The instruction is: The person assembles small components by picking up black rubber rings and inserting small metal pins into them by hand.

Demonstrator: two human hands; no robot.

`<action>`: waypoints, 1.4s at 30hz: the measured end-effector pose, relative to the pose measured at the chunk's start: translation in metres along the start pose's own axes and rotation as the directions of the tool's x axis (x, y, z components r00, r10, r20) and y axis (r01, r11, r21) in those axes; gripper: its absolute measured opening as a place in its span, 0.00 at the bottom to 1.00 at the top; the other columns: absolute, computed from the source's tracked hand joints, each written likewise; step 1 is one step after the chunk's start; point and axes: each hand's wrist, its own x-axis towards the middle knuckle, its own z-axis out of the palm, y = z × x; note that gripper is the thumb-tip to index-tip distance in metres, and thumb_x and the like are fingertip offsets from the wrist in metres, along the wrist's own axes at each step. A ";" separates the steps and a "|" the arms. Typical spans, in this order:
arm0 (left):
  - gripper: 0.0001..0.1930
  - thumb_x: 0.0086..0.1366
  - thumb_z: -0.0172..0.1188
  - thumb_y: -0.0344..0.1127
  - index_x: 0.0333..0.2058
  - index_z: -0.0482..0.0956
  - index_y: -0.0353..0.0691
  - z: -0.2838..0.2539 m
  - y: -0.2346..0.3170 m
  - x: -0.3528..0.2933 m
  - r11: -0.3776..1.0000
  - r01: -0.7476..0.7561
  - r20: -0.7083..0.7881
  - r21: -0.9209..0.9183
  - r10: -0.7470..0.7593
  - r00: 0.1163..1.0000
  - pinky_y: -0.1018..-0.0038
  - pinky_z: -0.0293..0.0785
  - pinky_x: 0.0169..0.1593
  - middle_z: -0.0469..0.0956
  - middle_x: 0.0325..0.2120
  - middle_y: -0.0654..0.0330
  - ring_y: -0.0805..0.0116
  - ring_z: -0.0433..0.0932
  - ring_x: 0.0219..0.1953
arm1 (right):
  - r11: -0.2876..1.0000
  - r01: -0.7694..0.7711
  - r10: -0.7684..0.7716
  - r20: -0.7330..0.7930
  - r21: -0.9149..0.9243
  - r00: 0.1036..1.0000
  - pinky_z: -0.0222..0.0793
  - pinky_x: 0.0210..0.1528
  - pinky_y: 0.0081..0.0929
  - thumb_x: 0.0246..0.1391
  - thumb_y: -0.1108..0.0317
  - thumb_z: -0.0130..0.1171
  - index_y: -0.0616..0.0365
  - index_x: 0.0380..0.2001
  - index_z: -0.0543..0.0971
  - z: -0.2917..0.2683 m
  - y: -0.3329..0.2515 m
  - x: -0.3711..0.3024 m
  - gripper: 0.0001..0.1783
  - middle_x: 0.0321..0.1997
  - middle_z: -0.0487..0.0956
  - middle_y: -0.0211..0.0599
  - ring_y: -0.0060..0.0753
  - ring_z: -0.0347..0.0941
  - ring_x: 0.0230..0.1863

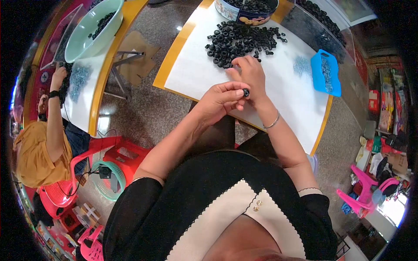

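Observation:
Between the thumb and fingers of my left hand (220,101) is a small round black part (246,92) with a hole in its middle, held just off the table's near edge. My right hand (250,75) is beyond it, over the white tabletop (278,95), its fingertips at the near edge of a heap of small black parts (228,41). Its fingers are bent and apart, with nothing visible between them. The heap mixes larger round pieces with smaller ones toward the right.
Behind the heap stands a round tin (246,17) of black parts. A blue tray (325,74) holds small clear pieces, with more scattered beside it. At the left, a person in a mustard top (45,152) works at another table with a pale green basin (93,30).

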 end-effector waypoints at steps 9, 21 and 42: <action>0.12 0.62 0.55 0.29 0.45 0.74 0.33 -0.006 0.002 0.003 0.999 -0.051 -0.030 -0.015 0.050 0.998 0.82 0.75 0.35 0.76 0.32 0.61 0.77 0.75 0.29 | 0.650 -0.482 0.403 0.272 0.587 0.874 0.66 0.38 0.20 0.48 0.72 0.57 0.59 0.35 0.77 -0.032 -0.008 -0.006 0.09 0.33 0.78 0.32 0.23 0.70 0.31; 0.12 0.62 0.55 0.30 0.44 0.73 0.32 -0.006 0.002 0.007 0.989 -0.141 -0.113 -0.040 0.136 0.984 0.81 0.76 0.35 0.77 0.31 0.60 0.76 0.76 0.29 | 0.213 -0.496 0.357 0.406 0.842 0.841 0.67 0.38 0.17 0.47 0.77 0.59 0.62 0.36 0.77 -0.067 -0.028 -0.028 0.10 0.33 0.79 0.31 0.19 0.72 0.34; 0.12 0.63 0.55 0.30 0.44 0.73 0.32 -0.007 0.001 0.007 0.983 -0.124 -0.125 -0.132 0.108 0.986 0.82 0.78 0.37 0.77 0.32 0.58 0.76 0.77 0.30 | 0.718 -0.283 0.301 0.084 0.635 0.950 0.69 0.33 0.20 0.48 0.75 0.60 0.61 0.33 0.79 -0.075 -0.040 -0.035 0.07 0.32 0.78 0.34 0.22 0.73 0.30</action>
